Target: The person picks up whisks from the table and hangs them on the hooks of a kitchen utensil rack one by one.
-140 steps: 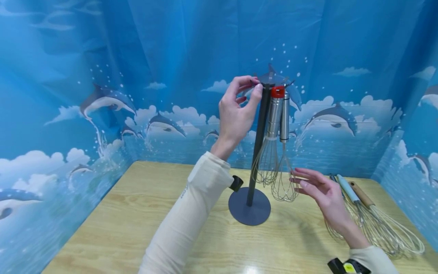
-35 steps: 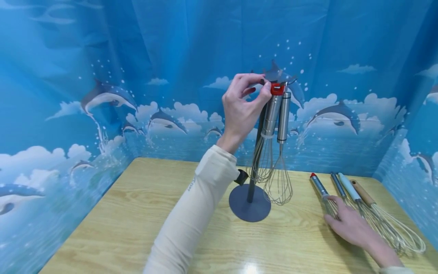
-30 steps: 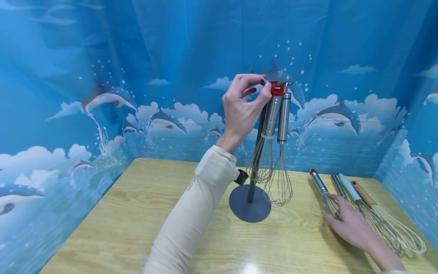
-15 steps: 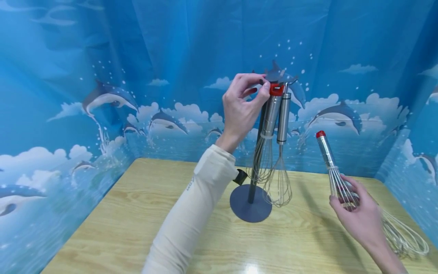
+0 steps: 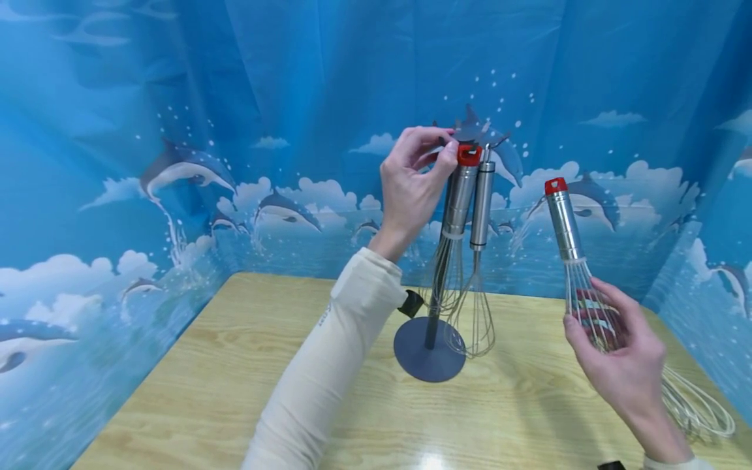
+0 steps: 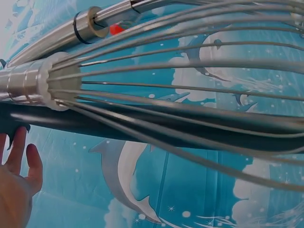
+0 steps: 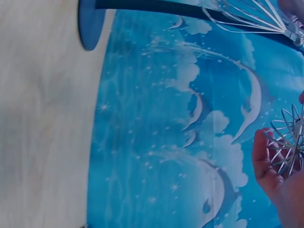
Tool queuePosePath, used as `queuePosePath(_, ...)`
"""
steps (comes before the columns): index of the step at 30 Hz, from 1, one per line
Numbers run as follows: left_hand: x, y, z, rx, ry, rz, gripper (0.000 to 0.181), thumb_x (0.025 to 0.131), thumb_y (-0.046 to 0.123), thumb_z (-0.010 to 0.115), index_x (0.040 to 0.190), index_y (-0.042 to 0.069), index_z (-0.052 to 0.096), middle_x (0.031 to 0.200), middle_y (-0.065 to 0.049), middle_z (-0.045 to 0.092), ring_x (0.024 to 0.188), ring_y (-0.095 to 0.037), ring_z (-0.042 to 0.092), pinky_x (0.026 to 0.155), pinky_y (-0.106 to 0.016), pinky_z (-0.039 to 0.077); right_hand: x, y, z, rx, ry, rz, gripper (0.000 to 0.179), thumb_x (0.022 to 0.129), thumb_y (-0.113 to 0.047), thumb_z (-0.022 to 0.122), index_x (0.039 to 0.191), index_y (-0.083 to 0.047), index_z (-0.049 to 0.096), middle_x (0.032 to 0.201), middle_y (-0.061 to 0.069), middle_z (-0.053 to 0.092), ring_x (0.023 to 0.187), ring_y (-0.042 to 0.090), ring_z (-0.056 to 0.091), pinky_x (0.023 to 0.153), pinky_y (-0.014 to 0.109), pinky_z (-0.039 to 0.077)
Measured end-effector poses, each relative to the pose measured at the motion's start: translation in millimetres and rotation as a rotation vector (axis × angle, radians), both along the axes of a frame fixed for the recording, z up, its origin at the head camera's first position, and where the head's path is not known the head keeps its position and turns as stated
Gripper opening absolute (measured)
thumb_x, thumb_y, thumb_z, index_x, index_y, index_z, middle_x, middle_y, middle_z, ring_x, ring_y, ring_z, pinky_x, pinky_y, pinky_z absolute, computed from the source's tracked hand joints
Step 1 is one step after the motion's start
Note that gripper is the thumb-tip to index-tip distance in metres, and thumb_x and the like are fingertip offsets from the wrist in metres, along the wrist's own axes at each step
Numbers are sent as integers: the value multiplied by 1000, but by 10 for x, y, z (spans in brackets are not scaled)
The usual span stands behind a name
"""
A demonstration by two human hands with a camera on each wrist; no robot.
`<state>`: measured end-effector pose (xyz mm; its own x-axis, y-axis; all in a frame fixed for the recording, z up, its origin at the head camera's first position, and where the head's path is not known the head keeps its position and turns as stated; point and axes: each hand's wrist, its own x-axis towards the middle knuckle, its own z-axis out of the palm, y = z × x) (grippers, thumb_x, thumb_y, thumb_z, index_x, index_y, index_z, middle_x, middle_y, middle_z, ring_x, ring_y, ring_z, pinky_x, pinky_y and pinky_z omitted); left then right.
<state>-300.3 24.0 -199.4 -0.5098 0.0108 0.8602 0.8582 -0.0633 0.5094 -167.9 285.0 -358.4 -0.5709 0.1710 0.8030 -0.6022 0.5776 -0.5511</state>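
Observation:
A dark metal stand (image 5: pixel 429 356) on a round base rises from the table in the head view. My left hand (image 5: pixel 411 189) pinches a hook at its top with thumb and fingers. From the stand hang a red-capped whisk (image 5: pixel 461 205), just beside those fingertips, and a slimmer steel whisk (image 5: pixel 482 202); the left wrist view shows the red-capped whisk's wires (image 6: pixel 190 64) close up. Off to the right, my right hand (image 5: pixel 625 359) grips another red-capped whisk (image 5: pixel 566 228) by its wire loops. This one is raised above the table, handle up and leaning left.
Loose whisks (image 5: pixel 684 411) lie on the table at the right, largely hidden behind my right hand and forearm. The wooden table (image 5: pixel 264 326) ends at a blue dolphin-print curtain (image 5: pixel 329 85) behind and at both sides.
My right hand took the red-capped whisk from the table by its wires and lifted it. My left hand stays at the stand's top, while the hanging whisks have shifted slightly left.

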Motion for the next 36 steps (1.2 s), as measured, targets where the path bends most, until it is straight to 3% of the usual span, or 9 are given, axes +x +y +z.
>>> queuePosePath(5,-1,-5,0,22,-24,-46,18,97,6,61,109,-6,65,122,-22,62,107,-28,68,100,-27,57,-37,-63,96,3,95,49,66,74,21,68,138,10,56,114,-16,67,83,-9,66,64,2,51)
queuePosePath(11,-6,-19,5,47,-56,-117,16,98,3,59,109,-7,63,123,-25,62,106,-31,69,99,-29,58,-68,-149,214,8,139,73,64,75,20,67,137,12,55,117,-14,67,88,-6,67,73,3,52)
queuePosePath(19,-36,-45,15,74,-99,-165,14,99,5,57,106,-6,62,124,-24,67,104,-28,71,96,-30,59,-112,-271,355,9,204,111,57,78,16,70,133,14,57,125,-3,67,93,-3,69,79,6,54)
queuePosePath(26,-61,-57,16,86,-112,-195,12,100,4,57,104,-6,61,124,-25,66,105,-30,72,98,-31,58,-154,-393,451,31,251,53,49,80,6,74,128,11,63,128,-2,65,95,-4,67,81,4,52)
queuePosePath(31,-66,-61,24,82,-119,-194,12,100,5,57,104,-6,61,124,-25,66,107,-30,72,100,-30,57,-178,-467,503,66,292,-44,44,87,-15,76,125,6,68,121,19,67,100,-8,63,81,4,48)
queuePosePath(36,-77,-63,25,91,-120,-202,12,100,3,57,104,-7,61,124,-26,65,108,-30,72,100,-31,57,-194,-511,535,112,313,-121,56,94,-44,69,123,4,70,117,34,64,106,-14,57,82,2,42)
